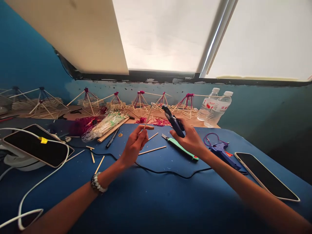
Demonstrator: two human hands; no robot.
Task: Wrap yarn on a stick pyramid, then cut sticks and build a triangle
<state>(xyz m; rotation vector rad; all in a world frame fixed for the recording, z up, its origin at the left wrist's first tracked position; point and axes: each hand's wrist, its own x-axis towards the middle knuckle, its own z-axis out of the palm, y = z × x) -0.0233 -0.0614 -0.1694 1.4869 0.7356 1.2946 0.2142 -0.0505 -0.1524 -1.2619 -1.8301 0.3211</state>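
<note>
My left hand (135,143) pinches a thin wooden stick (148,117), which rises upright from the fingers and has a small pale tip. To its right, my right hand (191,138) grips a dark hand tool (174,121) that slants up and left; its exact kind is hard to make out. The tool's end is near the stick's tip, apparently apart from it. Beneath my right hand lies a green utility knife (182,149) with its blade out. Loose sticks (153,150) are on the blue table below my left hand.
Stick frames tied with purple yarn (140,100) line the back. A bag of sticks (104,125) and a marker (112,138) lie left. A blue glue gun (223,151), a phone (265,175) and water bottles (218,109) are right. A black cord (168,173) crosses the table.
</note>
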